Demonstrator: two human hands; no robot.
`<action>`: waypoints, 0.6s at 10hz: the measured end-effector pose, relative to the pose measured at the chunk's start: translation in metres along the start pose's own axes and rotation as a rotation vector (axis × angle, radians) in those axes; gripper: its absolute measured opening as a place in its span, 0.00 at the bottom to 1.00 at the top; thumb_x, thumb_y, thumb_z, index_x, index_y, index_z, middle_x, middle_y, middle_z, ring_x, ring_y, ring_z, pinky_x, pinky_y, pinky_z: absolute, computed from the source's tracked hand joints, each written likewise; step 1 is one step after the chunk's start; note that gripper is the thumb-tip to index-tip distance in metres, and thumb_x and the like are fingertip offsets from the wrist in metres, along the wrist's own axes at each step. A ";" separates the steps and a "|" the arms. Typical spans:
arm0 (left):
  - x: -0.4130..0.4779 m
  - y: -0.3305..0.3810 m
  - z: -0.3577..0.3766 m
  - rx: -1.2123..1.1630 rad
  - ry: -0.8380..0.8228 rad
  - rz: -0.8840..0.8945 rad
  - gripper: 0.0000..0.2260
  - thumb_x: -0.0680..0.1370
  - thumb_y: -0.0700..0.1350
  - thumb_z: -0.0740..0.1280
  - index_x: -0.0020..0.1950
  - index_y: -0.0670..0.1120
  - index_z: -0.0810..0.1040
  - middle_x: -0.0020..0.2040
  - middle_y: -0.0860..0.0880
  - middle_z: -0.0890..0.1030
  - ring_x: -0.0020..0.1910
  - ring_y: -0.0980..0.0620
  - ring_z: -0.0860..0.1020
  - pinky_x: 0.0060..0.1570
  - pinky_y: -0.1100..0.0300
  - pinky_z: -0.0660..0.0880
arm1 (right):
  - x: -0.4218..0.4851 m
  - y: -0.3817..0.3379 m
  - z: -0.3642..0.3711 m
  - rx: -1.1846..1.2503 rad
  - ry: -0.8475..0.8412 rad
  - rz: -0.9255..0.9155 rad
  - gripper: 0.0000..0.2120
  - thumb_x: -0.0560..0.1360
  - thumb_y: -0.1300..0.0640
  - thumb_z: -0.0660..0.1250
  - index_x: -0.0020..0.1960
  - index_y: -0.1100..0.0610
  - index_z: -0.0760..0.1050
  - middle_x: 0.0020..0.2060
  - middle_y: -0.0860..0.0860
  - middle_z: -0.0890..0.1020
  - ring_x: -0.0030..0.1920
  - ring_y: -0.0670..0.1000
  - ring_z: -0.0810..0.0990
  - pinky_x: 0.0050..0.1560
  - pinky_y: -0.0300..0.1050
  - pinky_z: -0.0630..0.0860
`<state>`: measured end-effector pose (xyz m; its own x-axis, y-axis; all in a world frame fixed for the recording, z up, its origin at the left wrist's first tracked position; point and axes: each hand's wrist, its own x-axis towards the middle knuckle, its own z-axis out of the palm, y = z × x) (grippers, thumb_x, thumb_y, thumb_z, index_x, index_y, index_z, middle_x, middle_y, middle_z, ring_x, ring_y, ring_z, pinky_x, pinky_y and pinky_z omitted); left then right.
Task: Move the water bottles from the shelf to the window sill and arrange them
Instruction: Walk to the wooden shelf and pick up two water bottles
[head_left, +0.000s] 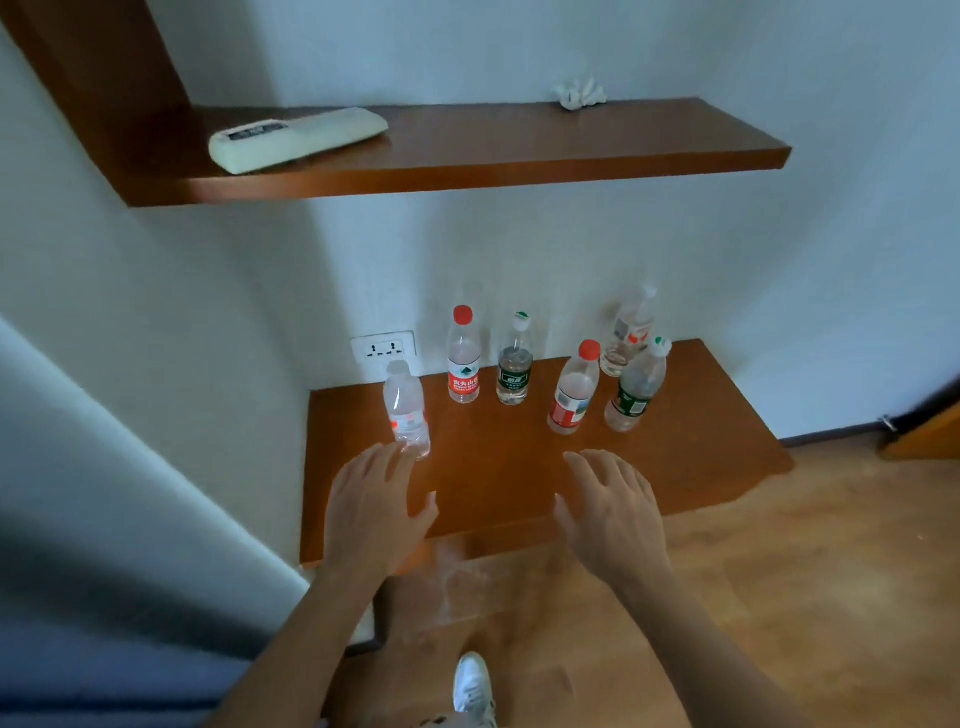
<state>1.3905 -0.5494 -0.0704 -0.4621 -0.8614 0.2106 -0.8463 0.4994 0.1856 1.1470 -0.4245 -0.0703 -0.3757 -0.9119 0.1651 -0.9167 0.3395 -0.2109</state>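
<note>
Head view: I see clear plastic bottles (463, 364) on a glossy wooden shelf (498, 467); left hand (371, 512), right hand (613, 512) spread, holding nothing.

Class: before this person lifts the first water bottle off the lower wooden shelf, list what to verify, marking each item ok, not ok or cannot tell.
1. Left hand and right hand open, holding nothing: ok.
2. Pale-capped clear plastic bottle stands nearest the left hand's fingertips: ok.
3. All six bottles standing on the lower brown wooden shelf: ok.
4. Red-labelled bottle at front right and green-labelled bottle beside it have gripping room between them: cannot tell.
5. Window sill ready to receive bottles: out of view, cannot tell.
</note>
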 end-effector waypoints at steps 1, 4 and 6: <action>0.023 -0.021 0.020 0.002 -0.057 -0.119 0.26 0.73 0.62 0.68 0.67 0.50 0.75 0.67 0.48 0.77 0.66 0.47 0.74 0.63 0.47 0.73 | 0.039 0.008 0.014 0.009 -0.004 0.015 0.26 0.77 0.40 0.64 0.72 0.49 0.70 0.69 0.50 0.76 0.70 0.54 0.73 0.70 0.55 0.71; 0.082 -0.047 0.061 -0.391 -0.202 -0.500 0.42 0.67 0.65 0.73 0.75 0.52 0.61 0.73 0.48 0.69 0.69 0.45 0.71 0.64 0.44 0.73 | 0.098 0.050 0.058 0.243 -0.064 0.267 0.26 0.74 0.48 0.72 0.69 0.54 0.71 0.62 0.55 0.78 0.60 0.59 0.78 0.54 0.56 0.78; 0.116 -0.032 0.085 -0.610 -0.138 -0.621 0.49 0.61 0.60 0.78 0.76 0.47 0.61 0.71 0.45 0.70 0.69 0.45 0.71 0.62 0.43 0.74 | 0.147 0.069 0.084 0.569 -0.095 0.567 0.44 0.69 0.39 0.76 0.77 0.52 0.60 0.74 0.53 0.70 0.73 0.55 0.69 0.71 0.57 0.70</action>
<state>1.3411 -0.6735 -0.1336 -0.0271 -0.9775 -0.2092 -0.6847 -0.1343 0.7163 1.0394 -0.5547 -0.1416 -0.7259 -0.6605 -0.1919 -0.3702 0.6103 -0.7004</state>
